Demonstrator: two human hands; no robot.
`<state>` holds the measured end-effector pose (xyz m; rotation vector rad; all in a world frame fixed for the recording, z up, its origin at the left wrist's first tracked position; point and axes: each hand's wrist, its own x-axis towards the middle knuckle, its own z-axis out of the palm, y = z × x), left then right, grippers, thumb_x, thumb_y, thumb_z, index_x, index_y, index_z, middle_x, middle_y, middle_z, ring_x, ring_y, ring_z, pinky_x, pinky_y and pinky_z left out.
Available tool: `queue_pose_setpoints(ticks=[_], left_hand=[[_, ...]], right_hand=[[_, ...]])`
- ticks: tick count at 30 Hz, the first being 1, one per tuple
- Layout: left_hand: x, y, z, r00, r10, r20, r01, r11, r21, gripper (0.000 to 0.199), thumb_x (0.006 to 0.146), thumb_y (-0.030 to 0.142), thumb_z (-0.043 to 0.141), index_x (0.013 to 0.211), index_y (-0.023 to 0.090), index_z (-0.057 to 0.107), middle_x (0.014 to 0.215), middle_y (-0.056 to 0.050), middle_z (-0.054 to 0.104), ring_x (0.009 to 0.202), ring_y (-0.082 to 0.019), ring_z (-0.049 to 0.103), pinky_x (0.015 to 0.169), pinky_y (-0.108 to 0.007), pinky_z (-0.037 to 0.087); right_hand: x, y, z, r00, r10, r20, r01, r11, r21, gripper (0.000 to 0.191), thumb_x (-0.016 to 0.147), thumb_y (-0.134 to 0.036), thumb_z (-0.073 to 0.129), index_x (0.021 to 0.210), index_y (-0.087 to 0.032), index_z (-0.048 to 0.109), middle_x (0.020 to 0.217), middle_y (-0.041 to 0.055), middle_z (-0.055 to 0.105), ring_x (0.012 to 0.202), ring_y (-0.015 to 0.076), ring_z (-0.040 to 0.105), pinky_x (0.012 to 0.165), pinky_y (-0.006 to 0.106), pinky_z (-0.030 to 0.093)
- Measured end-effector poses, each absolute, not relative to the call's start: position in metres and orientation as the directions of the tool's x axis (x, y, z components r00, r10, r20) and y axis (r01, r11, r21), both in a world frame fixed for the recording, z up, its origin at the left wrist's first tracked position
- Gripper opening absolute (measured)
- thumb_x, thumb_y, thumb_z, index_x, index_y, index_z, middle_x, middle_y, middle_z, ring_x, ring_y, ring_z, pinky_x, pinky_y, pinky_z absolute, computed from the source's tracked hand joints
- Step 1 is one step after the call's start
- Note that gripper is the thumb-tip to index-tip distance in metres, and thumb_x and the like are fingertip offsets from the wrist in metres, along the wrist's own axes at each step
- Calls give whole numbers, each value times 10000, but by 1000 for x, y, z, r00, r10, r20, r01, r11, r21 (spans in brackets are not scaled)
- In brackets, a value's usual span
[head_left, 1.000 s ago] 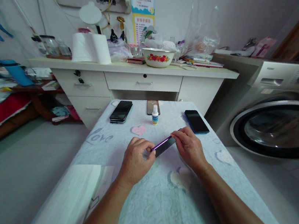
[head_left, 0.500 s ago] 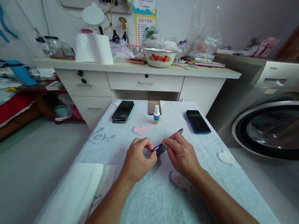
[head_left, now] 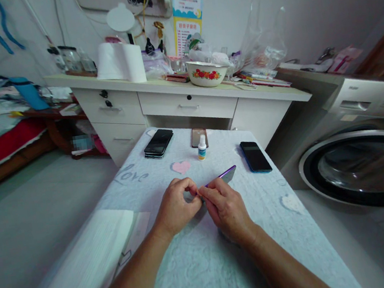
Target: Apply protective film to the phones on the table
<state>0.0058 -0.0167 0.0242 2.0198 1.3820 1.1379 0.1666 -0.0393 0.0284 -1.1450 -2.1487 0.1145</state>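
Observation:
A thin phone with a purple edge (head_left: 229,174) is tilted above the cloth-covered table. My left hand (head_left: 180,206) pinches its near left end between thumb and fingers. Close beside it, my right hand (head_left: 226,206) has its fingers pressed together at the phone's edge and covers its middle; whether they hold anything else is too small to tell. Beyond the hands stands a small white spray bottle (head_left: 201,148). Behind the bottle lies a phone case (head_left: 198,137).
Stacked phones (head_left: 158,143) lie at the table's far left, and a dark phone (head_left: 255,156) lies on the right. A folded white cloth (head_left: 86,259) covers the left edge. Behind are a white desk (head_left: 186,103) with a flowered bowl (head_left: 206,73) and a washing machine (head_left: 363,139).
My right hand has moved left along the phone's edge, up against my left hand, and more of the phone's far right end shows. My left hand has stayed in place.

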Motion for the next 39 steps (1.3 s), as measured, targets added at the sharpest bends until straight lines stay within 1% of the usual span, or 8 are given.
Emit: queue_pose_setpoints(ticks=[5, 12, 15, 18, 25, 30, 34, 39], left_hand=[[6, -18, 26, 149, 914, 378, 546, -395, 739, 92, 674, 116, 564, 668, 203, 533, 721, 27, 572, 776, -159, 550, 731, -286, 432], [7, -18, 28, 159, 913, 375, 548, -398, 736, 86, 674, 128, 572, 667, 203, 533, 716, 23, 566, 765, -161, 548, 724, -286, 431], [7, -18, 27, 169, 909, 381, 544, -408, 733, 95, 673, 117, 569, 670, 203, 530, 718, 23, 565, 770, -160, 547, 729, -285, 432], [6, -18, 26, 173, 903, 393, 544, -421, 726, 101, 670, 113, 572, 674, 206, 532, 721, 24, 567, 777, -162, 548, 734, -287, 434], [7, -18, 26, 168, 901, 399, 549, -422, 722, 109, 662, 105, 576, 668, 205, 534, 716, 26, 571, 772, -163, 554, 721, -285, 438], [7, -18, 27, 172, 896, 409, 553, -431, 713, 105, 683, 122, 579, 664, 210, 524, 709, 26, 570, 766, -164, 549, 722, -285, 433], [7, -18, 28, 168, 898, 407, 562, -427, 709, 111, 680, 116, 580, 665, 208, 519, 709, 26, 563, 765, -163, 543, 714, -284, 428], [8, -19, 27, 159, 895, 416, 570, -427, 701, 127, 677, 100, 571, 657, 210, 510, 696, 29, 559, 763, -163, 536, 711, -282, 426]], right_hand=[[171, -34, 26, -342, 764, 547, 718, 588, -372, 260, 872, -152, 475, 1053, -236, 643, 878, 47, 549, 735, 141, 528, 663, 232, 454], [174, -30, 22, -274, 769, 577, 733, 555, -392, 226, 869, -152, 483, 1026, -191, 640, 862, 47, 525, 745, 137, 524, 674, 233, 454], [171, -31, 22, -279, 764, 581, 709, 572, -413, 202, 899, -189, 470, 1010, -175, 637, 836, 44, 510, 723, 129, 512, 667, 231, 450], [167, -34, 25, -299, 762, 574, 689, 589, -422, 201, 914, -210, 459, 1001, -182, 639, 837, 44, 509, 723, 127, 508, 667, 229, 449], [166, -35, 26, -341, 759, 554, 682, 605, -410, 206, 905, -194, 460, 990, -217, 646, 856, 36, 515, 702, 118, 503, 645, 218, 442], [172, -29, 25, -312, 749, 585, 695, 599, -397, 191, 882, -170, 476, 950, -213, 650, 850, 36, 518, 702, 119, 503, 651, 222, 438], [174, -26, 26, -267, 758, 595, 714, 570, -405, 191, 868, -150, 480, 962, -193, 640, 836, 39, 509, 707, 129, 502, 646, 232, 435], [167, -32, 27, -332, 750, 571, 680, 610, -406, 201, 858, -125, 479, 976, -183, 631, 849, 42, 512, 733, 130, 511, 662, 227, 443]])
